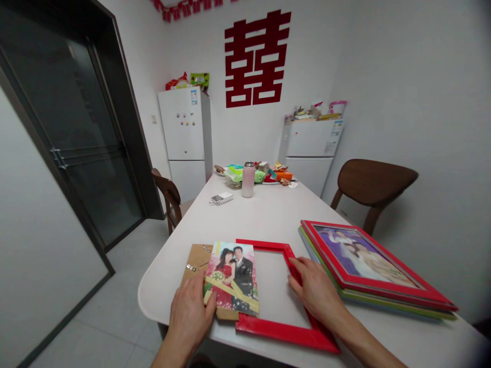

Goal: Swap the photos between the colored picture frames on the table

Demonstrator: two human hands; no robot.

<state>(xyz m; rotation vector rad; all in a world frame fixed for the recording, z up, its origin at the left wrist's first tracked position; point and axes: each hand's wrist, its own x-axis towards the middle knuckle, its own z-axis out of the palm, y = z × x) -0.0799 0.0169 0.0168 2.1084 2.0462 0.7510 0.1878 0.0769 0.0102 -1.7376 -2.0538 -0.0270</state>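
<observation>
A red picture frame (pixel 282 331) lies flat and empty at the near edge of the white table (pixel 264 214). My right hand (pixel 314 289) rests on its right rail, fingers stretched flat. A printed photo (pixel 233 278) of two people lies on a brown backing board (pixel 197 258), overlapping the frame's left rail. My left hand (pixel 191 306) lies on the board and touches the photo's lower left corner, fingers flat and apart.
A stack of framed pictures (pixel 368 266), a red one on top, sits to the right. Farther back stand a pink bottle (pixel 248 180), a small silver device (pixel 221 198) and a tray of snacks (pixel 264 175). Wooden chairs (pixel 370 184) flank the table; two fridges (pixel 186 135) stand behind.
</observation>
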